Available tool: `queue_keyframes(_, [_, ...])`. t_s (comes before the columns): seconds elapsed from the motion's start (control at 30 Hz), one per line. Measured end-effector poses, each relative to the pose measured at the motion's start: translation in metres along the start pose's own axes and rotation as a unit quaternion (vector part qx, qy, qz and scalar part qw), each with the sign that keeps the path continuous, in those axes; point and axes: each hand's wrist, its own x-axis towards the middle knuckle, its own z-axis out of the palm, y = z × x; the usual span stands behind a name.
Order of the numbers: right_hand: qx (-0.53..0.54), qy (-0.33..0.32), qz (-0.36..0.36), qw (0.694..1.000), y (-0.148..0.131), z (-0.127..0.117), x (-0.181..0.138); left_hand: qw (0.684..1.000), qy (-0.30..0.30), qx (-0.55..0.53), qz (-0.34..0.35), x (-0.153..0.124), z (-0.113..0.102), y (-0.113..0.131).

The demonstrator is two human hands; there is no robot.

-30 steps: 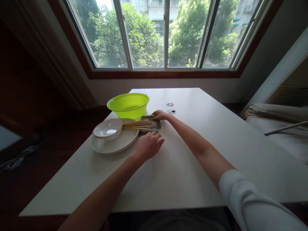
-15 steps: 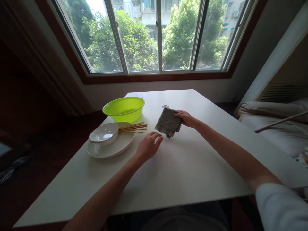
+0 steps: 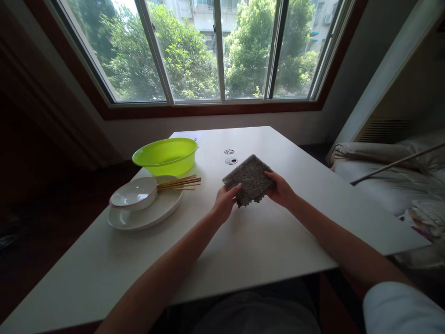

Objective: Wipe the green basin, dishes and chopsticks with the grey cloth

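Observation:
A square grey cloth (image 3: 249, 178) with a zigzag edge is held up above the middle of the white table (image 3: 243, 241). My left hand (image 3: 225, 202) pinches its lower left corner. My right hand (image 3: 281, 190) grips its right edge, fingers closed on it. To the left, several wooden chopsticks (image 3: 179, 183) rest across a white plate (image 3: 148, 213), which also carries a small white bowl (image 3: 134, 194). Behind them stands a lime green basin (image 3: 165, 157).
Two round cable holes (image 3: 229, 157) sit in the table behind the cloth. A window (image 3: 208, 51) runs along the far wall. At the right is a bed with pale bedding (image 3: 392, 176) and a thin stick (image 3: 396, 163) lying over it.
My right hand lifted the cloth from beside the chopsticks and carried it toward the middle of the table. My left hand rose off the table and took hold of the cloth's corner.

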Motion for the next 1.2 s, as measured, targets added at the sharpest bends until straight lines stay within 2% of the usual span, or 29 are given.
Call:
queue_keyframes(0.1, [-0.012,-0.026,0.014,0.999,0.001,-0.006,-0.002,0.999,0.01,-0.043,0.021,0.001,-0.009,-0.002])
queue_keyframes(0.3, [-0.004,-0.076,0.076,0.994,0.003,-0.01,-0.004,0.999,0.024,-0.022,0.012,-0.003,-0.032,0.011])
queue_keyframes(0.4, [0.009,-0.093,0.071,0.993,0.003,-0.005,-0.01,1.0,0.012,-0.007,0.015,-0.005,-0.032,0.013])
queue_keyframes(0.57, [-0.007,-0.084,0.084,0.993,0.004,0.001,-0.014,1.0,-0.009,0.018,0.016,-0.007,-0.03,0.011])
queue_keyframes(0.87, [-0.006,-0.086,0.061,0.994,0.009,-0.002,-0.012,0.999,-0.016,0.041,0.011,-0.002,-0.035,0.007])
queue_keyframes(0.97, [-0.004,-0.066,0.047,0.997,0.007,-0.005,-0.01,0.999,-0.022,0.047,0.007,0.0,-0.036,0.009])
queue_keyframes(1.2, [0.012,0.064,-0.004,0.998,-0.019,-0.033,0.004,0.994,0.024,0.11,-0.013,-0.001,-0.041,0.015])
